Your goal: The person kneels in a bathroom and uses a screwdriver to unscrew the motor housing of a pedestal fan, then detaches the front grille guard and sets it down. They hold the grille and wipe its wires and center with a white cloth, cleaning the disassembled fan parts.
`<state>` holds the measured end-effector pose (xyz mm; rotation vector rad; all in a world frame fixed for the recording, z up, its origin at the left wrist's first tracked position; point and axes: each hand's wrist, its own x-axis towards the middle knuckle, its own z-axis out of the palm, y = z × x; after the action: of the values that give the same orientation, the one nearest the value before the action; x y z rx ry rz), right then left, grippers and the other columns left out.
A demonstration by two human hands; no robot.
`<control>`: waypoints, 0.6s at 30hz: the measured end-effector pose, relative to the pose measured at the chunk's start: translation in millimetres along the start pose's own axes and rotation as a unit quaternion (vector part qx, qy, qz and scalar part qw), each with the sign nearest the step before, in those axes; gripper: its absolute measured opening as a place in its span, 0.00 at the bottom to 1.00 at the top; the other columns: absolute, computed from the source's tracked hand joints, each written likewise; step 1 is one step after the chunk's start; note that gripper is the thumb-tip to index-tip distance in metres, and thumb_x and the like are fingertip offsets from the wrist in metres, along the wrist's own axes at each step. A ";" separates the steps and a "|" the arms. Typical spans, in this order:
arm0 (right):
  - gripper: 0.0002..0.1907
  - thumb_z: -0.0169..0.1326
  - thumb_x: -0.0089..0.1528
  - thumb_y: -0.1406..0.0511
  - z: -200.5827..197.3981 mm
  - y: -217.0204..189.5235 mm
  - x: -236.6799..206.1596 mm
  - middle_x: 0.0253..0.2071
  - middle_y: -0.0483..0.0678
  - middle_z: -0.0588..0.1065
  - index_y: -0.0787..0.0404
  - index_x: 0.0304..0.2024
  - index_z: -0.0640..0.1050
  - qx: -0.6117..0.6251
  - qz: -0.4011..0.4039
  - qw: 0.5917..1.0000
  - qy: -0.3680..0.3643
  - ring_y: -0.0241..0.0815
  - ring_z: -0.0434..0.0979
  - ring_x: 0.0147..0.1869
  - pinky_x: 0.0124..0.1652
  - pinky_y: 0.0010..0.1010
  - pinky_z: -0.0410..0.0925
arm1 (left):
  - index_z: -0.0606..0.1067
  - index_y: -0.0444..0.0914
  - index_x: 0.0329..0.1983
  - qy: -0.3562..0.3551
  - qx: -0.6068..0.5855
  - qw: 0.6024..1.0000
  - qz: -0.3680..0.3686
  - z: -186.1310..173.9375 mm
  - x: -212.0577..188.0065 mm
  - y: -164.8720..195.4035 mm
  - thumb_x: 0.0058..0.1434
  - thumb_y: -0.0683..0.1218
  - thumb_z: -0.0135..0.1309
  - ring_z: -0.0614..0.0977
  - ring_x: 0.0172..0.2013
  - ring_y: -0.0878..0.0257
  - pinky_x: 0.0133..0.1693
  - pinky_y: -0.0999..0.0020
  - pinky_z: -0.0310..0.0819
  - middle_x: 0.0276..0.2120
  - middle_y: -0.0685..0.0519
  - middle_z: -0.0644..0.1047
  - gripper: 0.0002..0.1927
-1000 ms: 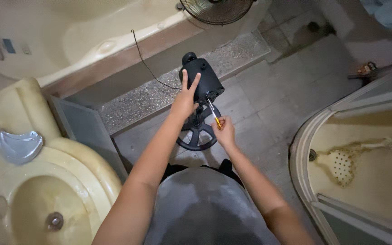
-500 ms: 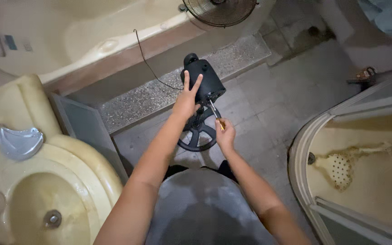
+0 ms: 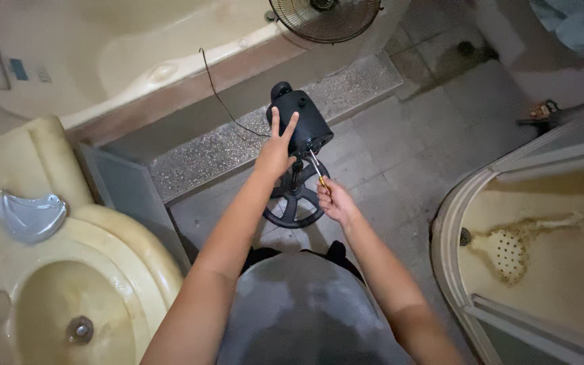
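Item: black fan motor housing (image 3: 300, 120) on its stand, over the round spoked base (image 3: 297, 201) on the tiled floor (image 3: 400, 155), just in front of the bathtub step. My left hand (image 3: 275, 150) steadies the housing, two fingers splayed; my right hand (image 3: 334, 201) grips a yellow-handled screwdriver (image 3: 318, 173), tip at its underside. Step, as I judge: working a fastener there; next calls for keeping the tip seated and the housing still.

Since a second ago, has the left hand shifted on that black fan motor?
No. The left hand stays pressed on the black motor housing, two fingers raised, above the round base. The whole view drifts slightly with the camera.
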<state>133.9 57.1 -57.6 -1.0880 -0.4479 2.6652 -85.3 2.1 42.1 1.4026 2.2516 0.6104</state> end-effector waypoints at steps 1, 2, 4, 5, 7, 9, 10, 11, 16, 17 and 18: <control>0.15 0.46 0.73 0.56 -0.7 -0.8 -0.1 0.23 0.39 0.64 0.62 0.42 0.72 0.023 0.009 0.999 -0.023 0.28 0.56 0.18 0.16 0.21 0.49 | 0.45 0.61 0.78 0.003 0.002 1.000 0.002 -0.4 -0.3 0.6 0.44 0.36 0.71 0.82 0.43 0.36 0.45 0.50 0.80 0.77 0.39 0.32 0.66; 0.15 0.46 0.73 0.56 -1.1 -1.3 -0.1 0.23 0.39 0.63 0.62 0.43 0.72 0.046 0.018 0.998 -0.046 0.28 0.56 0.19 0.17 0.21 0.49 | 0.45 0.61 0.78 0.005 0.004 1.000 0.004 -0.9 -0.5 0.9 0.44 0.36 0.71 0.82 0.43 0.36 0.44 0.50 0.80 0.77 0.39 0.32 0.67; 0.15 0.46 0.73 0.56 -0.8 -0.1 -0.1 0.23 0.39 0.63 0.61 0.44 0.72 0.024 0.015 0.999 -0.032 0.28 0.57 0.19 0.17 0.21 0.50 | 0.44 0.61 0.78 0.006 0.006 1.000 0.003 -1.5 -0.7 1.9 0.44 0.36 0.71 0.82 0.43 0.36 0.44 0.50 0.80 0.77 0.39 0.32 0.66; 0.16 0.45 0.72 0.55 -0.5 1.7 -0.1 0.23 0.38 0.64 0.61 0.44 0.73 -0.021 0.002 1.000 0.004 0.28 0.57 0.19 0.18 0.21 0.50 | 0.44 0.61 0.78 0.003 0.007 1.000 0.000 -1.5 -1.0 2.0 0.45 0.36 0.70 0.82 0.42 0.36 0.44 0.50 0.80 0.77 0.39 0.32 0.66; 0.17 0.45 0.71 0.54 1.3 6.4 0.4 0.22 0.39 0.64 0.60 0.43 0.76 -0.155 -0.052 0.983 0.081 0.30 0.58 0.19 0.18 0.23 0.52 | 0.44 0.61 0.78 0.005 0.008 1.000 -0.002 -1.4 -1.1 2.1 0.45 0.36 0.70 0.83 0.41 0.36 0.43 0.50 0.80 0.78 0.39 0.32 0.66; 0.18 0.45 0.70 0.53 2.4 12.5 -0.7 0.20 0.40 0.64 0.57 0.42 0.79 -0.324 -0.134 0.922 0.163 0.34 0.60 0.19 0.19 0.27 0.54 | 0.44 0.61 0.78 0.011 0.007 1.000 -0.001 0.3 -1.3 2.8 0.45 0.36 0.71 0.83 0.41 0.36 0.43 0.50 0.80 0.78 0.39 0.32 0.66; 0.18 0.46 0.71 0.54 2.3 13.9 -1.5 0.21 0.42 0.67 0.59 0.42 0.80 -0.422 -0.226 0.859 0.182 0.36 0.64 0.22 0.23 0.30 0.59 | 0.44 0.61 0.78 0.017 0.008 1.000 0.007 1.6 -1.4 3.4 0.44 0.36 0.71 0.83 0.41 0.36 0.43 0.50 0.80 0.77 0.39 0.32 0.67; 0.18 0.46 0.71 0.55 1.8 15.0 -2.5 0.21 0.45 0.69 0.61 0.42 0.81 -0.511 -0.313 0.776 0.196 0.39 0.69 0.24 0.27 0.34 0.63 | 0.44 0.61 0.78 0.023 0.008 1.000 0.013 3.0 -2.0 4.1 0.43 0.35 0.71 0.83 0.41 0.36 0.43 0.49 0.80 0.77 0.39 0.32 0.67; 0.12 0.55 0.64 0.61 0.1 25.5 -5.5 0.29 0.56 0.74 0.66 0.39 0.73 -0.564 -0.433 0.657 0.249 0.57 0.77 0.33 0.36 0.46 0.69 | 0.44 0.61 0.78 0.023 0.022 0.999 0.012 4.6 -2.1 5.7 0.42 0.35 0.71 0.83 0.41 0.37 0.42 0.50 0.80 0.76 0.37 0.32 0.68; 0.11 0.55 0.64 0.63 -0.6 27.2 -6.4 0.33 0.58 0.74 0.66 0.40 0.73 -0.583 -0.493 0.603 0.230 0.61 0.76 0.37 0.37 0.48 0.69 | 0.44 0.60 0.78 0.026 0.012 0.999 0.018 3.5 -3.4 4.6 0.43 0.35 0.71 0.83 0.41 0.36 0.42 0.49 0.80 0.77 0.37 0.33 0.67; 0.10 0.55 0.63 0.65 -0.8 28.4 -6.7 0.36 0.61 0.73 0.66 0.41 0.72 -0.598 -0.549 0.545 0.208 0.65 0.74 0.40 0.39 0.49 0.69 | 0.44 0.59 0.79 0.028 0.003 0.999 0.024 2.6 -4.6 3.7 0.44 0.35 0.70 0.83 0.41 0.36 0.42 0.49 0.80 0.77 0.36 0.33 0.67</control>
<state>136.5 28.7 -64.2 -0.9636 -2.0700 0.6781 -79.3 -0.3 42.6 1.4640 2.2704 0.6686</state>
